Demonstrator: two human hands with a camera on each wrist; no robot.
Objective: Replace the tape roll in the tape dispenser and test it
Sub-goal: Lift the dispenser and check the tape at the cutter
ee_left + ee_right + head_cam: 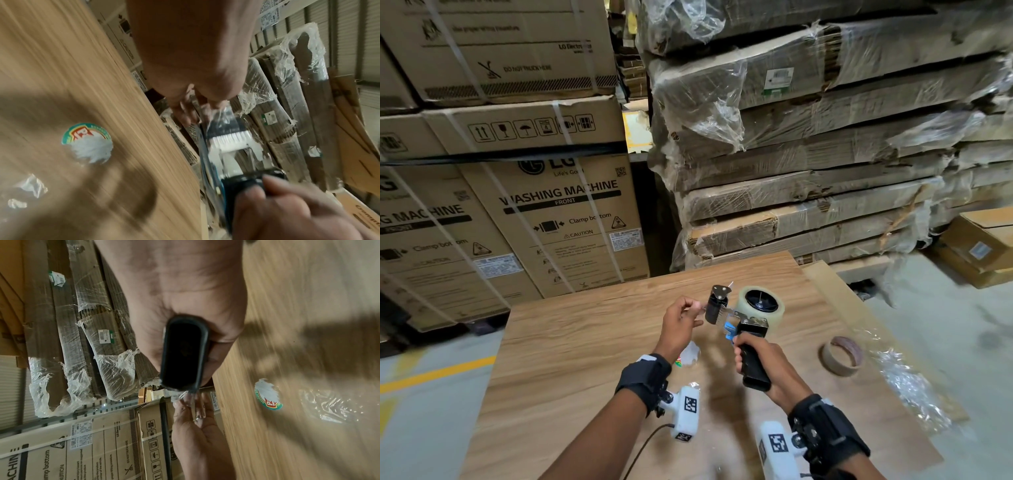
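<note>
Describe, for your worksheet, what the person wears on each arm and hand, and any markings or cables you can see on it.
Both hands, left hand and right hand, are bare, with no gloves or sleeves. Each wrist carries a black strap: the left strap and the right strap. Clipped to each is a white camera unit printed with black-and-white square codes. A dark cable trails from the left unit.

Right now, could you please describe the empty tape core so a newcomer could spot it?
Start at the wooden table; right of the right hand gripping the tape dispenser lies the empty tape core. Unlike the clear tape roll, it is a bare brown cardboard ring.
</note>
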